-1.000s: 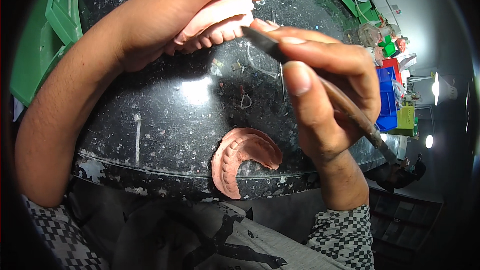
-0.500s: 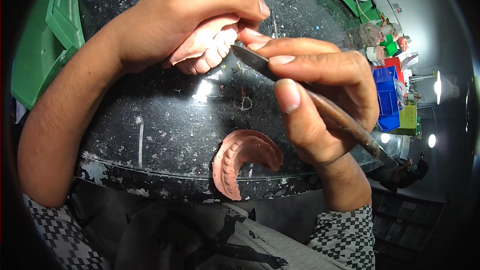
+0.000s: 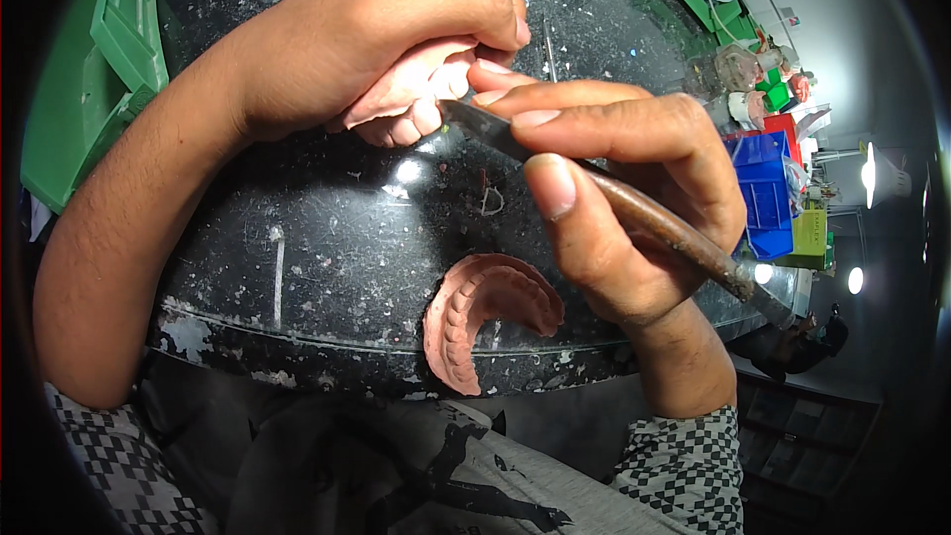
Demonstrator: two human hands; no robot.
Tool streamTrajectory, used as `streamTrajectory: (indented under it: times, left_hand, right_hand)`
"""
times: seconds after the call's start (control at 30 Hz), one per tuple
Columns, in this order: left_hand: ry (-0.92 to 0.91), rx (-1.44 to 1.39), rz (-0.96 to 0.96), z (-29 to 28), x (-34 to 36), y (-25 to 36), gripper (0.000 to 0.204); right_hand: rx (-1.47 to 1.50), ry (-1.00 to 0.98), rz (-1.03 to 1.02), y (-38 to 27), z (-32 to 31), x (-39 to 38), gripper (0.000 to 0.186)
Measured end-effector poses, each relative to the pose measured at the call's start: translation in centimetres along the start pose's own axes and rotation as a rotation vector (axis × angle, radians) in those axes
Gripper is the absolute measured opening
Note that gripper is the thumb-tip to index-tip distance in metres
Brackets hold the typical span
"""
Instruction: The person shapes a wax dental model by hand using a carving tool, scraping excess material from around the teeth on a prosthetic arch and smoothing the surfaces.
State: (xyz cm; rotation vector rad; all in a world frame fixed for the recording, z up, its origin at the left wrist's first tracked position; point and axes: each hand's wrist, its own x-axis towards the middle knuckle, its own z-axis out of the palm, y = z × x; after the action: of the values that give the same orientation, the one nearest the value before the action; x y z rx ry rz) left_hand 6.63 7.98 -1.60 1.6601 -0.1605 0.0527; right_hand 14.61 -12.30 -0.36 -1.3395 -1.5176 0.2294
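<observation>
My left hand (image 3: 367, 25) is closed round a pink dental model (image 3: 401, 89), its row of moulded teeth turned outward and partly hidden by fingers. My right hand (image 3: 644, 198) grips a knife-like tool with a worn wooden handle (image 3: 684, 238) in a pen-like hold. The dark blade (image 3: 480, 124) reaches the teeth, its tip touching or very near them. Below, a second pink horseshoe-shaped piece (image 3: 446, 327) with tooth shapes rests by the front edge of the scratched black bench (image 3: 228, 248).
A green plastic box (image 3: 74, 89) stands at the left. Along the right side are blue bins (image 3: 763, 198), green and red containers, a yellow-green box (image 3: 804, 238), a white cable and small lamps. Another person in dark clothing (image 3: 802, 347) is at the far right.
My left hand has lowered and turned the model, showing the teeth at another angle. My right hand has shifted leftward, and the blade tip is now lower, further left.
</observation>
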Motion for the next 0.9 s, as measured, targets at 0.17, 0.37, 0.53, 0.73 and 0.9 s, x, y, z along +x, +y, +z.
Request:
streamTrajectory:
  times: [0.17,0.37,0.53,0.73,0.9]
  left_hand:
    - [0.024,0.003,-0.001,0.2,0.1,0.0,0.035]
    - [0.023,-0.026,-0.06,0.3,-0.1,0.8,0.035]
    - [0.09,-0.03,-0.004,0.5,-0.1,-0.4,0.034]
    - [0.144,-0.071,-0.085,0.7,-0.2,0.4,0.033]
    - [0.116,0.008,0.061,0.1,0.1,-0.7,0.032]
  right_hand:
    - [0.003,0.002,0.02,-0.3,-0.1,0.0,0.012]
    - [-0.034,0.022,0.053,-0.7,0.0,0.0,0.012]
    - [-0.042,0.023,0.085,-0.7,0.0,0.0,0.011]
    - [-0.119,0.002,0.026,-0.6,0.1,0.0,0.01]
    - [-0.101,0.03,0.001,-0.7,0.4,0.2,0.012]
